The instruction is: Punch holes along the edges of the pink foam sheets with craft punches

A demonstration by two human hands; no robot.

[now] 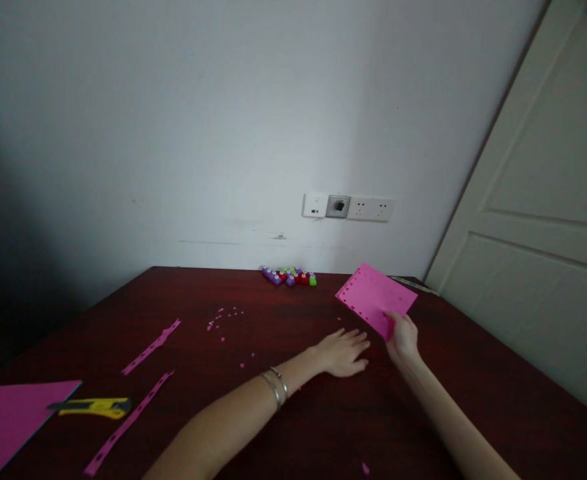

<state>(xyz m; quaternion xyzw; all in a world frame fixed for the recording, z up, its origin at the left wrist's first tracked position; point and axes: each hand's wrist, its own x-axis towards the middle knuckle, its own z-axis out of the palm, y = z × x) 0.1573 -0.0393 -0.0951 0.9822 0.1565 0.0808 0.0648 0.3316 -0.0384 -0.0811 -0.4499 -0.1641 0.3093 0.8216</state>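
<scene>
My right hand [402, 335] grips the lower corner of a pink sheet of paper [376, 293], thumb on its face. The sheet is tilted above the table's right side, and a row of small punched holes runs along its left edge. My left hand [344, 352] is palm down at the table surface beside the sheet, with its fingers spread and nothing in them. Small pink paper scraps [218, 320] lie scattered to the left of my left hand. Another scrap [366, 469] is near the front edge.
On the left of the dark red table [293, 307] lie two punched pink strips [153, 347] and a yellow utility knife [96, 407], its blade over a pink sheet [10, 423]. Purple, red and green clips or toys [290, 276] stand by the wall, below several sockets [348, 207].
</scene>
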